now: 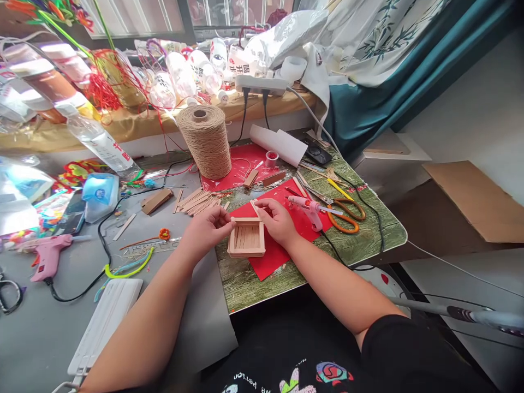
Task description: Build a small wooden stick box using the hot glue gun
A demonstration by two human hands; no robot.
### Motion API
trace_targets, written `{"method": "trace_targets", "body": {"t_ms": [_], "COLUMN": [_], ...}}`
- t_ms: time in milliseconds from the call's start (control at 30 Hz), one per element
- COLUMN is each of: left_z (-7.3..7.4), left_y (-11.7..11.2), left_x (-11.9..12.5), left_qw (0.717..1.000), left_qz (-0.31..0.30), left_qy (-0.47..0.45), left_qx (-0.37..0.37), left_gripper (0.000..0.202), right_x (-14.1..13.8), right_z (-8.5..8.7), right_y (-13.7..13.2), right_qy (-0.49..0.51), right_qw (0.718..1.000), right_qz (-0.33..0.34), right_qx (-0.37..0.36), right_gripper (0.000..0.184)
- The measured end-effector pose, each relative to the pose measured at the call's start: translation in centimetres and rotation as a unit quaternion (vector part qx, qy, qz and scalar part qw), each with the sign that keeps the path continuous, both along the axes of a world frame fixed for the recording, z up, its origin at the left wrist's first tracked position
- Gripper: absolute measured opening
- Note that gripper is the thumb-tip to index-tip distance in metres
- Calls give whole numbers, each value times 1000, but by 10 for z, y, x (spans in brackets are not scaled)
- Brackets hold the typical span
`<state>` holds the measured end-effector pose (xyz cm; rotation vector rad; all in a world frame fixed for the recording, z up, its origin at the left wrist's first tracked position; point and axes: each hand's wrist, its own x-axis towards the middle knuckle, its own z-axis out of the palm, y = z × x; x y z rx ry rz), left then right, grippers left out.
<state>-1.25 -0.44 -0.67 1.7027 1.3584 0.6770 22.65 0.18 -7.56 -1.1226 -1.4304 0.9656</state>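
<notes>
A small open box of wooden sticks (246, 252) is at the middle of the table, its slatted inside facing me. My left hand (208, 232) pinches the box at its upper left corner between thumb and fingers. At the upper right corner, my right hand (277, 221) is closed on a short wooden stick (253, 206) that pokes out past the thumb. Beneath the box and right hand lies a red sheet (266, 266). A pile of loose wooden sticks (200, 202) lies just beyond my left hand. Right of my right hand rests a pink glue gun (308, 208).
Orange-handled scissors (347, 215) lie to the right. A big twine spool (206, 143) stands behind the stick pile. A second pink glue gun (49, 255) and its black cord are at left, near a white folded device (107, 322). Bottles (100, 143) crowd the back left.
</notes>
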Motion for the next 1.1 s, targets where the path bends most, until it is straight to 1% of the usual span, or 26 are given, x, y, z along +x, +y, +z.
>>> {"method": "trace_targets", "body": {"t_ms": [67,133,300,367,433,500,600,633,700,733,800,900,1000,1100], "left_z": [3,3,-6,-7,-4,-1,2,1,-3,-5,-9,-11,-7,0], "left_y": [0,2,9,10,9,8,7,6,6,6,6,6,5,3], "left_x": [-2,-6,-13,-14,-14,-13,-11,-10,-8,-7,-5,-5,-5,-6], "left_qw": [999,999,997,997,997,995,994,994,994,993,990,986,989,995], "left_qz": [-9,-23,-36,-43,-51,-56,-46,-40,-28,-23,-18,-20,-8,30], "left_qy": [32,45,14,12,44,82,100,99,103,107,120,127,85,15], "left_qx": [9,-7,-64,-59,-38,-18,3,11,32,45,72,104,117,91], "left_gripper": [21,21,32,41,45,42,39,38,36,35,34,31,28,31], "right_x": [0,0,-1,-1,0,2,2,1,-4,-7,-14,-19,-16,-13], "right_z": [2,3,1,0,1,8,27,34,48,54,62,65,63,61], "right_y": [0,0,1,2,2,-1,-15,-22,-36,-43,-52,-55,-50,-46], "right_qy": [3,4,8,8,0,-23,-89,-115,-181,-215,-271,-318,-328,-327], "right_qw": [1000,1000,1000,1000,1000,999,987,981,969,961,948,939,938,939], "right_qz": [1,2,-2,-2,-4,-20,-60,-59,-8,21,44,35,28,34], "right_qx": [-2,-5,-15,-15,-5,31,120,145,170,171,158,128,105,100], "right_gripper": [25,24,26,26,25,22,17,15,14,17,20,12,12,20]}}
